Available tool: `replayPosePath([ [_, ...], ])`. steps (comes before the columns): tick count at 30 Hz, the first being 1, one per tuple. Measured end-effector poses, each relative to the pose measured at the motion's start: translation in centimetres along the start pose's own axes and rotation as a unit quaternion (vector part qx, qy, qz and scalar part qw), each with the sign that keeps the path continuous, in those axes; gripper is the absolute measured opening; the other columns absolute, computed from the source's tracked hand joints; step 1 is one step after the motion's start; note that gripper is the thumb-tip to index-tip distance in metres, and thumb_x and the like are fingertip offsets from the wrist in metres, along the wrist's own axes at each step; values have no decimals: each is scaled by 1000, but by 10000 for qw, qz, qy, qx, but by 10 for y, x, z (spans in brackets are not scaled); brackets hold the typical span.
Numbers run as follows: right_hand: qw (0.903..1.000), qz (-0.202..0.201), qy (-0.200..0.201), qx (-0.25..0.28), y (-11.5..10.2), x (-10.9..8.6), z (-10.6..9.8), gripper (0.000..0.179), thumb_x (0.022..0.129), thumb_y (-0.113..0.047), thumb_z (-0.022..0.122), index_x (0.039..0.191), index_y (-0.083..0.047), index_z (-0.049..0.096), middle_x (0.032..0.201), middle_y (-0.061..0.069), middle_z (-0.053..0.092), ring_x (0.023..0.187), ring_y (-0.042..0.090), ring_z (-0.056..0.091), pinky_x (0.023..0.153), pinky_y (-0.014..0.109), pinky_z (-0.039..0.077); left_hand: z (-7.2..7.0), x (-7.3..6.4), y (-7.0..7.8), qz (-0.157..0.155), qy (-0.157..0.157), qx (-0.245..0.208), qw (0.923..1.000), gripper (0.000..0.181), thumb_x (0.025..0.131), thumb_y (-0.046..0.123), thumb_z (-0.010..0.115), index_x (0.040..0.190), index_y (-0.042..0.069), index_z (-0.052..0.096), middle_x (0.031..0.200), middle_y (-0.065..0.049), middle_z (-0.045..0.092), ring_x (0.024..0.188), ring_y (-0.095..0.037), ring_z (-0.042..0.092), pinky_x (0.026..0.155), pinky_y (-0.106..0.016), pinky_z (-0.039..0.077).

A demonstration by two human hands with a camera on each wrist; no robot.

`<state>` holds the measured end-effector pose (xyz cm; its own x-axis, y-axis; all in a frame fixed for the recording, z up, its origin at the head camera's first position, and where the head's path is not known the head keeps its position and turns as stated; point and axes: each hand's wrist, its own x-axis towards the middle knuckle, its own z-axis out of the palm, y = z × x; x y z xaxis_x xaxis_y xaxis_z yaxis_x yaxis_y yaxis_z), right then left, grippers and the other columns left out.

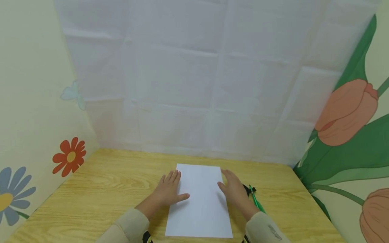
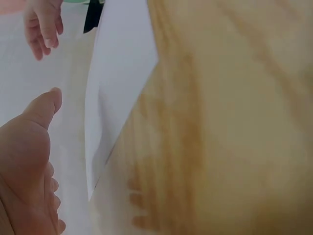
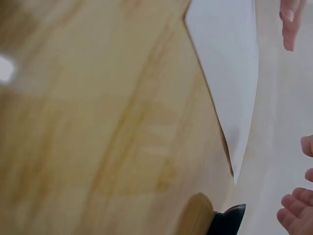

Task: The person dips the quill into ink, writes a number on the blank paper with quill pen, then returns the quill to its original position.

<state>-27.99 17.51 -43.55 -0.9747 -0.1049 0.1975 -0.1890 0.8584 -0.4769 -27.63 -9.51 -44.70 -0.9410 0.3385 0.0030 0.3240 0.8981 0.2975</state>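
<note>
A blank white sheet of paper (image 1: 202, 209) lies upright-lengthwise on the wooden table. At its left edge is my left hand (image 1: 168, 190), fingers straight and thumb spread over the sheet. My right hand (image 1: 236, 191) is by the right edge, fingers extended and thumb toward the paper. The left wrist view shows my left palm (image 2: 24, 171) held apart from the sheet (image 2: 122, 54), gripping nothing. Likewise my right hand (image 3: 299, 210) in the right wrist view has nothing in its grasp. Whether any fingertip touches the paper's edge is unclear.
Just right of my right hand lie a green pen-like item (image 1: 255, 199) and a black object (image 1: 247, 190), partly covered by the forearm. The wooden table (image 1: 121, 182) meets a white sheet (image 1: 188, 84) hung behind it. Flower-painted walls (image 1: 39, 101) flank both sides.
</note>
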Motion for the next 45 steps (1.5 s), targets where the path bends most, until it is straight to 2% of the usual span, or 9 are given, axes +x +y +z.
replayPosePath([
  [11,9974,88,88,703,16,-16,-14,52,97,-27,61,143,-7,48,146,17,49,135,40,45,108,57,40,6,-16,-5,251,-333,-246,9988,110,81,63,67,152,-8,22,161,-24,19,150,-41,16,120,-60,15],
  [16,9976,115,61,684,26,-20,-18,51,97,-27,61,143,-6,49,145,19,49,135,41,45,109,58,39,9,-20,-6,343,-405,-340,9980,114,77,64,71,152,-8,23,161,-23,21,151,-39,18,120,-59,17],
  [24,9983,290,69,510,39,-26,-27,49,96,-26,62,139,-4,53,142,23,52,130,43,50,105,58,42,17,-25,-8,468,-523,-407,9967,117,76,70,68,153,-4,22,162,-20,20,151,-37,16,120,-59,16],
  [35,9960,406,134,782,53,-29,-33,47,95,-22,64,137,-2,55,136,22,56,118,36,59,99,53,48,28,-28,-13,483,-188,-313,9982,114,77,76,60,153,-1,27,161,-17,25,151,-35,18,121,-58,15],
  [39,9953,480,172,821,59,-30,-36,47,95,-22,64,136,-1,55,133,21,58,112,33,60,94,51,50,30,-30,-14,522,-210,-281,9980,114,76,77,60,153,-1,27,162,-16,25,152,-35,18,121,-58,13],
  [45,9930,745,103,913,69,-32,-39,48,95,-21,65,136,-1,55,131,20,59,105,27,60,82,41,53,32,-29,-16,506,-300,-165,9981,116,75,80,58,154,0,26,163,-14,23,152,-33,16,121,-57,12],
])
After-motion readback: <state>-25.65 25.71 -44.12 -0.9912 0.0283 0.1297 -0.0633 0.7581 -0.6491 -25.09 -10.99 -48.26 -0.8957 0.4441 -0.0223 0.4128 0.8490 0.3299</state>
